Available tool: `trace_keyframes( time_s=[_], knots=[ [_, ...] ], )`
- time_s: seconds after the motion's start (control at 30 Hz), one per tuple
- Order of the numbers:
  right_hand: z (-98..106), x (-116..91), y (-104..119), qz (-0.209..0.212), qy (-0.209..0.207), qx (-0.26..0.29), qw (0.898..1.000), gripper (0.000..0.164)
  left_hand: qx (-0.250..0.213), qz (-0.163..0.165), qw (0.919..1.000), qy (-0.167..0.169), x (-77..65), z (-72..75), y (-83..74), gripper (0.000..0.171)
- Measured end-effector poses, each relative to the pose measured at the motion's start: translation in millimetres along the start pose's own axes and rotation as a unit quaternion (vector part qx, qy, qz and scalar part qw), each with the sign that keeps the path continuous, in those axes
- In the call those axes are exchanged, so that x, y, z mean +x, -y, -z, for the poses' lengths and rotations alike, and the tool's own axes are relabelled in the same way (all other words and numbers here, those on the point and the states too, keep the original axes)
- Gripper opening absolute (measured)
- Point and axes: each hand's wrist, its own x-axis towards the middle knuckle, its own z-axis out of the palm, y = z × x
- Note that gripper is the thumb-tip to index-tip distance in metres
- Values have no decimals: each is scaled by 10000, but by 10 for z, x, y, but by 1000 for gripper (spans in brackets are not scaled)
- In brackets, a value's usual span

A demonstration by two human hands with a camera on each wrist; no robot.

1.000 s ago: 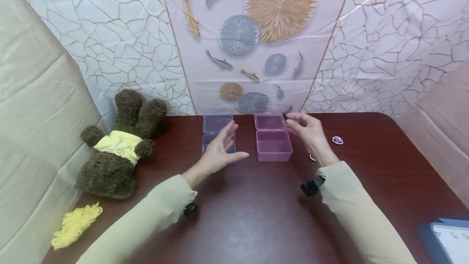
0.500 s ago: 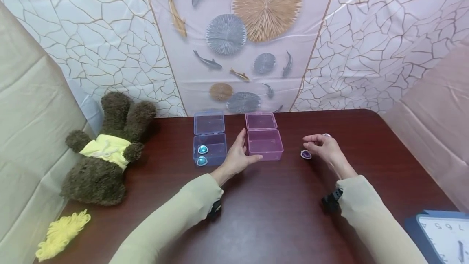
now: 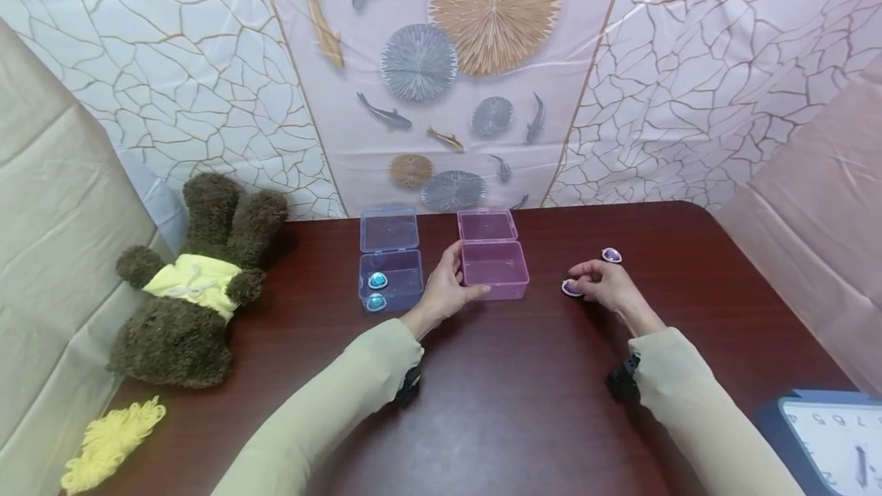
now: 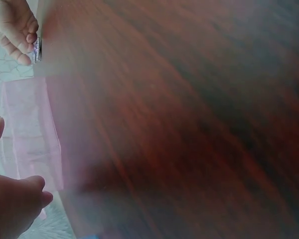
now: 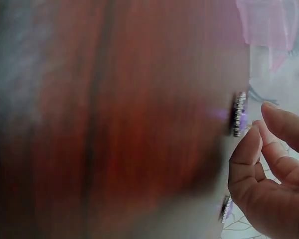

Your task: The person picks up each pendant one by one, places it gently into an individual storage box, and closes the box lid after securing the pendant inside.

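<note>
My left hand (image 3: 448, 291) rests against the left side and front corner of the open pink plastic box (image 3: 494, 270), thumb at the front wall. In the left wrist view the fingers (image 4: 32, 191) show beside the translucent box. My right hand (image 3: 609, 289) is over a purple gem (image 3: 571, 288) edged with rhinestones, partly hiding it. The right wrist view shows thumb and fingertips curved close to the gem (image 5: 238, 114), with a small gap. A second purple gem (image 3: 611, 255) lies behind that hand. The pink box has nothing visible inside.
Left of the pink box stands an open blue box (image 3: 390, 274), with two turquoise gems (image 3: 377, 280) at it. A brown plush toy (image 3: 186, 282) and yellow yarn (image 3: 113, 442) lie on the left. A blue-framed clock (image 3: 827, 442) is at the lower right.
My left hand has moved right from in front of the blue box to the pink box. My right hand has moved away from the pink box and down to the nearer purple gem.
</note>
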Motion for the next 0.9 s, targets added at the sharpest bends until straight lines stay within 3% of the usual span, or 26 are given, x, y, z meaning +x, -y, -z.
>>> trace_keyframes(
  time_s=[0.3,0.7,0.9],
  knots=[
    [-34,19,-43,-47,-12,-332,9994,34,104,113,9999,-21,3,10,-12,91],
    [-15,30,-8,-204,11,-695,9974,28,-179,258,9995,86,42,15,-9,90],
    [-24,21,17,-277,-52,-974,9948,24,-104,187,9997,101,39,18,-8,88]
  ],
)
